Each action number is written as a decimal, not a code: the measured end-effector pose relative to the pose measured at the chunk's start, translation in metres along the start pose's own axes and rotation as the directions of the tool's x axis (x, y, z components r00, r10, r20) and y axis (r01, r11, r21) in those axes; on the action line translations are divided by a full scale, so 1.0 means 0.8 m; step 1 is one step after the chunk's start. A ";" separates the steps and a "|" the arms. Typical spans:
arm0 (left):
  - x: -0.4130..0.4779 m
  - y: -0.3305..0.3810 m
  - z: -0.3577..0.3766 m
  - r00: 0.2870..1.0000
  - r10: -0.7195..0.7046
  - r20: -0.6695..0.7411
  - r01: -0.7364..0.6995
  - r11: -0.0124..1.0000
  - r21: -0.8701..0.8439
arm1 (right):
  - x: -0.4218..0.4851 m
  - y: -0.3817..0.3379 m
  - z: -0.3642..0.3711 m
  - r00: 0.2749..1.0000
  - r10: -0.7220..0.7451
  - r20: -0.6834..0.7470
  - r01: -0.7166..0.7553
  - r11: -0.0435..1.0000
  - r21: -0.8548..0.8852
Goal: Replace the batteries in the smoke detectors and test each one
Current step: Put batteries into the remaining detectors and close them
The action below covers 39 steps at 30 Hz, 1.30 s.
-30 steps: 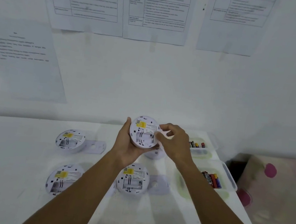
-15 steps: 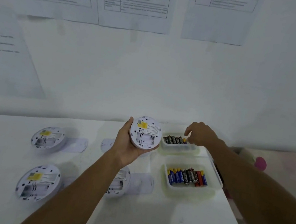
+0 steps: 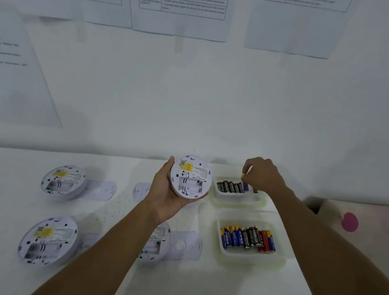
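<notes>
My left hand holds a round white smoke detector above the table, back side up, its battery bay empty and a yellow label near the top. My right hand hovers over the far tray, fingers bunched and pointing down onto a blue battery at the right end of a row of black ones. Whether the fingers grip that battery is unclear. A nearer tray holds several blue, black and red batteries.
Three more detectors lie back side up on the white table: far left, near left, and one partly hidden by my left forearm. Flat white mounting plates lie beside them. Printed sheets hang on the wall. Pink-dotted fabric lies past the table's right edge.
My right hand left the held detector and moved right to the far battery tray, where a blue battery now shows under its fingers. The view has shifted right and down.
</notes>
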<state>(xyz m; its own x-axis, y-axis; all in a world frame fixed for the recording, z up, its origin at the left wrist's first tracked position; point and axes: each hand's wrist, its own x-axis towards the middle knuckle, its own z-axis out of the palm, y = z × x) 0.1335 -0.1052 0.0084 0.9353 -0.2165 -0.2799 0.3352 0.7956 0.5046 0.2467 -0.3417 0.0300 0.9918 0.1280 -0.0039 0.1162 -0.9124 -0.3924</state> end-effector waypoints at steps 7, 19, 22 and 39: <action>-0.015 0.002 0.002 0.994 0.104 0.025 -0.101 0.991 -0.088 | -0.112 -0.097 0.001 0.965 -0.057 -0.257 0.244 0.561 0.791; -0.051 0.008 -0.012 0.985 0.171 -0.006 -0.171 0.985 0.018 | -0.185 -0.157 0.106 0.891 0.126 -0.437 0.255 0.657 0.709; -0.058 0.009 -0.014 0.986 0.163 -0.011 -0.163 0.986 0.015 | -0.198 -0.165 0.116 0.816 -0.023 -0.578 0.363 0.798 0.481; -0.027 0.021 0.003 0.993 0.118 0.010 -0.118 0.992 0.054 | -0.080 -0.042 -0.003 0.958 -0.090 -0.272 0.162 0.954 0.254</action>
<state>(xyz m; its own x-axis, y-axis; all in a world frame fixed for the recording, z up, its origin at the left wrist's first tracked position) 0.1195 -0.0888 0.0250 0.9694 -0.1265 -0.2104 0.2277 0.7841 0.5773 0.1794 -0.3200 0.0460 0.9544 0.0995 0.2816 0.2578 -0.7508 -0.6082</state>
